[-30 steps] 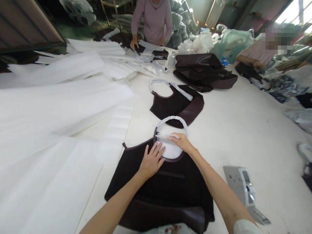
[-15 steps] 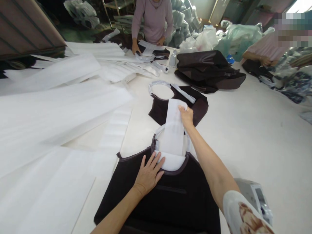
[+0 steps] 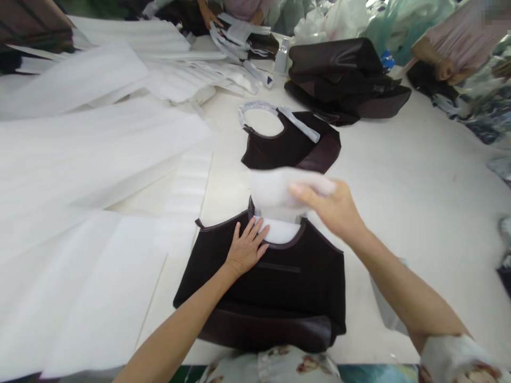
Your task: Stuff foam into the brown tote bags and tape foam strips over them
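Note:
A dark brown bag (image 3: pixel 279 287) lies flat in front of me, its curved opening away from me and white padding (image 3: pixel 281 232) showing in it. My left hand (image 3: pixel 247 246) rests on the bag beside the opening, fingers spread, the tips reaching the padding. Above the opening my right hand (image 3: pixel 331 205) pinches a white foam sheet (image 3: pixel 271 186), blurred by motion and bent over toward me. The sheet hides the bag's handle. Beyond it lies a second dark bag (image 3: pixel 291 135) with a wrapped handle.
White foam sheets (image 3: pixel 88 154) cover the table's left side. A stack of dark bags (image 3: pixel 339 80) stands at the back. One co-worker's hand (image 3: pixel 209 16) is at the far side; another co-worker (image 3: pixel 447 53) is at the right. A grey device (image 3: pixel 387 303) sits partly behind my right forearm.
My right hand has come nearer and turned, folding the foam sheet down from its stretched position. My left hand stays on the bag. The view has tilted downward, showing the bag's near edge.

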Available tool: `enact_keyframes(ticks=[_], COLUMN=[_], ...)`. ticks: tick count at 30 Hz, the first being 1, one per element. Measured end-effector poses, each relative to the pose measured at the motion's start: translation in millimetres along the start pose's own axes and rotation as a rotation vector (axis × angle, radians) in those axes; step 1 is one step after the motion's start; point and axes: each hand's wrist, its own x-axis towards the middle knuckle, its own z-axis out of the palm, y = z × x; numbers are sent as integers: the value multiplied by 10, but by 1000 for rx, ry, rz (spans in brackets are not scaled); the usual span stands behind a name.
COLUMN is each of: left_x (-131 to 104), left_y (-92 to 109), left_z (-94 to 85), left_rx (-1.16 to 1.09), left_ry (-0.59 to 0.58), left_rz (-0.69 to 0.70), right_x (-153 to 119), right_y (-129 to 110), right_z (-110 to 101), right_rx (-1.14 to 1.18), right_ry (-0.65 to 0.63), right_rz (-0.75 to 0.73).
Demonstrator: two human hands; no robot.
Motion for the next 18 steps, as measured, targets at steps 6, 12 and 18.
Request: enact_keyframes(ticks=[6, 12, 18], left_x=[48, 40, 144], left_y=[11, 35, 51], left_z=[15, 18, -97], left_rx=[-11, -23, -39], left_ry=[-85, -85, -138], left_rz=[6, 2, -5], right_x=[-2186, -2952, -3107], right_y=[726, 1482, 1894], right_z=[501, 1018, 1182], right_rx=[-322, -848, -967], right_ry=[-225, -332, -343], right_rz=[-136, -80, -39])
